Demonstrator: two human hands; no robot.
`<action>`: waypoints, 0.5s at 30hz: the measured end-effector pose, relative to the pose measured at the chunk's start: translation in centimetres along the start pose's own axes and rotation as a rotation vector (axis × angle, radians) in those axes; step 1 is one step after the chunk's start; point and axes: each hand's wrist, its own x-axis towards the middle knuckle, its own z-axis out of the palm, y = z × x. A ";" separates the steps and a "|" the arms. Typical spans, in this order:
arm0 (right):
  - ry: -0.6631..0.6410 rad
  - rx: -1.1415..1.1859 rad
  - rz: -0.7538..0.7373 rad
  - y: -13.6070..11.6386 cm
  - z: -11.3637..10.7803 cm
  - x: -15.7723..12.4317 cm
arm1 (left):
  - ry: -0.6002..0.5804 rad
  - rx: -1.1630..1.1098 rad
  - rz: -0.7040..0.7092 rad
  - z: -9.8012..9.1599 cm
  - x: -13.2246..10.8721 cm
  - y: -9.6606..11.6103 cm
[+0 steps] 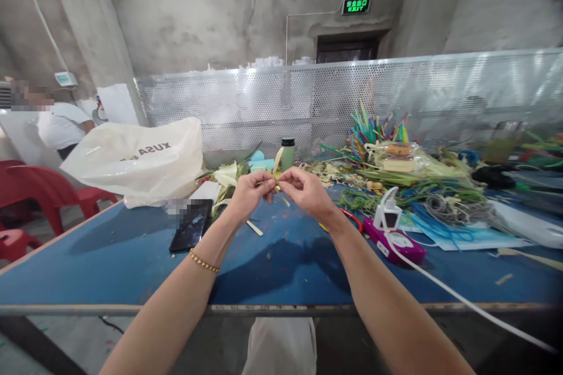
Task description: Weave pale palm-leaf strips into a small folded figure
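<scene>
Fingers of the left hand and right hand pinch a narrow pale strip above the blue worktop, one end standing upright and a thin piece showing below; I cannot tell whether it is one length. From my remote post, I judge the work wants a light, close grip, thumbs level, so the strip neither creases nor splits. Beyond, at left, a printed white plastic bag bulges, contents concealed from me. A capped green bottle hides its own. To its right, a clear packet holds an orange-brown piece and a paler one; farther right, a blurred clear jar seems to contain yellowish liquid.
</scene>
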 end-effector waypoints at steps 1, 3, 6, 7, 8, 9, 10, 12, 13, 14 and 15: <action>0.018 -0.002 0.005 0.0 -0.1 0.0 | -0.007 0.029 0.004 0.0 0.0 0.0; 0.064 -0.020 0.015 0.0 -0.3 0.1 | -0.045 0.075 0.006 0.0 -0.1 0.1; 0.051 0.017 0.035 0.3 -0.5 0.3 | -0.119 0.117 -0.020 0.3 -0.2 0.1; 0.041 0.043 0.039 0.5 -0.5 0.3 | -0.131 0.115 -0.034 0.3 -0.2 0.1; 0.040 0.063 0.045 0.6 -0.5 0.4 | -0.130 0.100 -0.051 0.4 -0.3 0.1; 0.047 0.073 0.052 0.7 -0.4 0.4 | -0.121 0.075 -0.075 0.5 -0.3 0.1; 0.057 0.072 0.060 0.8 -0.4 0.5 | -0.104 0.040 -0.107 0.5 -0.3 0.0; 0.070 0.039 0.075 0.9 -0.4 0.5 | -0.071 -0.043 -0.198 0.6 -0.4 -0.2; 0.072 0.013 0.075 0.9 -0.4 0.5 | -0.063 -0.084 -0.247 0.7 -0.4 -0.4; 0.074 -0.017 0.070 1.0 -0.4 0.5 | -0.060 -0.121 -0.287 0.7 -0.4 -0.5; 0.077 -0.047 0.063 1.1 -0.4 0.5 | -0.062 -0.152 -0.314 0.8 -0.4 -0.6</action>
